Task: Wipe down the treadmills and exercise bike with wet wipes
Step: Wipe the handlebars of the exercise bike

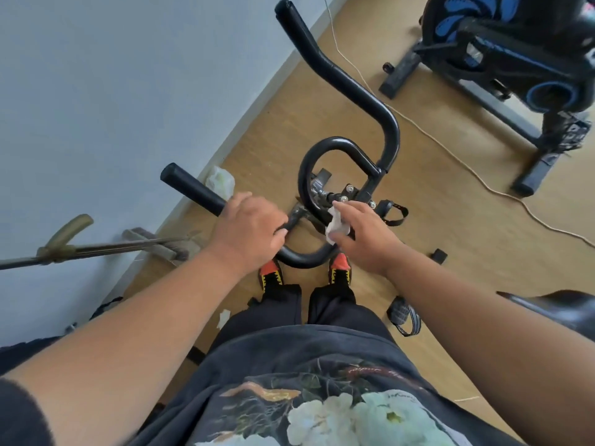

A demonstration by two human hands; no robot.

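I stand over an exercise bike whose black handlebar (351, 88) curves up and away from me. My left hand (249, 228) grips the near left bar, just behind its foam grip (193, 189). My right hand (363, 235) holds a crumpled white wet wipe (336, 225) against the bar near the central clamp with its bolts (349, 189). The black saddle (560, 309) shows at the right edge.
A second black and blue exercise bike (515, 75) stands at the far right, with a white cord (450, 152) running across the wooden floor. A broom (154, 244) and a crumpled plastic bag (220, 181) lie along the pale wall. A used wipe (224, 318) lies near my feet.
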